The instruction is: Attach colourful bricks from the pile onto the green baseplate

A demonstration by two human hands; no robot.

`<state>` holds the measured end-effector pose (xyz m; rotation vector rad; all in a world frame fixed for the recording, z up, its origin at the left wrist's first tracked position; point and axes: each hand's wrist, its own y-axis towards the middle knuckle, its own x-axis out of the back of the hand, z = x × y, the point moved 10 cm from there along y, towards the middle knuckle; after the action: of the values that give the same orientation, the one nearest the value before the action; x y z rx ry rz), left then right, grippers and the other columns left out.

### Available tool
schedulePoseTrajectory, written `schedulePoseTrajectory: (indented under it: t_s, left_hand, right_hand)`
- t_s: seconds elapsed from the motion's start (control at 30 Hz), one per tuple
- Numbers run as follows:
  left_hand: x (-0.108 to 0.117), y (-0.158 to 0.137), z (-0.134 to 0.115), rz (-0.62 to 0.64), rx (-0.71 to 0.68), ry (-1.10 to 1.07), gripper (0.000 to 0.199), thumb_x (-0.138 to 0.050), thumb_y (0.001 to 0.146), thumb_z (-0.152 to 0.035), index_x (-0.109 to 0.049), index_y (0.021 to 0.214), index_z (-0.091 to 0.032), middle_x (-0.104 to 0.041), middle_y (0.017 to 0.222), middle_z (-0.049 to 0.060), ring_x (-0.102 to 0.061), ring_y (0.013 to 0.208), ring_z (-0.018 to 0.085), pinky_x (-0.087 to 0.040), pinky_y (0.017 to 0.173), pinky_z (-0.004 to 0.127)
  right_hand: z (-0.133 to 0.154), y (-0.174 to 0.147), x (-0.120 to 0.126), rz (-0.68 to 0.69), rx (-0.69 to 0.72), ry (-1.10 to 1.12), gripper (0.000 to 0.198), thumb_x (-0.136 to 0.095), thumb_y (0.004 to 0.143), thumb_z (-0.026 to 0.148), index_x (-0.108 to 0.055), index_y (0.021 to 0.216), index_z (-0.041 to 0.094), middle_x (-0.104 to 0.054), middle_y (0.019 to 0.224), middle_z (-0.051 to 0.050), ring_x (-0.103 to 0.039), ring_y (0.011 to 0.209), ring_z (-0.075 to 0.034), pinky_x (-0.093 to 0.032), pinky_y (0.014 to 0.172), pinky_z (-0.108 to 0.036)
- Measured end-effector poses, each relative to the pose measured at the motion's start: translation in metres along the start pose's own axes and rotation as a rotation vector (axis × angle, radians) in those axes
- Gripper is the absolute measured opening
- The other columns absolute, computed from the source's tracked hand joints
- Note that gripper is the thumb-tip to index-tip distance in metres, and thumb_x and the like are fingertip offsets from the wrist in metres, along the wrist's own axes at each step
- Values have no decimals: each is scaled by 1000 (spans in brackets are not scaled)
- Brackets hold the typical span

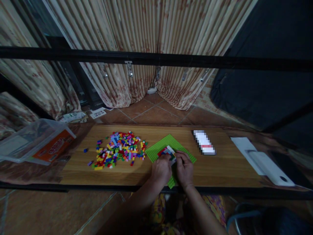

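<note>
A green studded baseplate (158, 147) lies turned cornerwise on the wooden board, close to its front edge. On it sits a small toy-brick build (167, 150) with white, red and blue parts, partly covered by my fingers. My left hand (161, 169) is closed at the near left side of the build, its fingertips on the bricks. From the right, my right hand (184, 167) closes its thumb and fingers at the build's right edge. Whether a loose brick is between the fingertips of either hand is hidden.
Left of the baseplate spreads a pile of loose coloured bricks (119, 150). A clear plastic box (49, 130) with an orange label stands at far left. A phone with a blurred screen (204, 142) lies right of the baseplate; farther right is a white device (271, 168). A dark bar (156, 58) crosses beyond.
</note>
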<state>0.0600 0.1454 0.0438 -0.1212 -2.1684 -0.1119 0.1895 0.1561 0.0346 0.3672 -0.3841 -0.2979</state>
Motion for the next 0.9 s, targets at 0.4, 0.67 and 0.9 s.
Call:
schedulePoseTrajectory:
  t_s: [0.4,0.67,0.9]
  left_hand:
    - [-14,-17,-3,47,-118,35,43,-34,90,-14,-45,132,-17,-56,115,10,-59,97,20,-51,84,31]
    - [-17,-25,-3,13,-57,-19,46,-37,90,-18,-39,137,-15,-50,126,14,-54,108,23,-46,95,34]
    - [-11,-21,0,-7,-57,-67,43,-34,91,-17,-41,134,-14,-54,119,12,-56,105,22,-48,93,34]
  right_hand:
    - [-4,-1,0,0,2,-18,27,-47,87,33,-69,86,18,-68,98,-9,-60,94,-22,-46,88,-40]
    - [-4,-1,-1,13,-4,-22,27,-47,87,34,-69,86,18,-67,97,-10,-60,94,-22,-46,88,-40]
    - [1,-1,-2,19,19,-56,29,-45,88,35,-68,87,18,-67,98,-9,-59,95,-22,-45,89,-41]
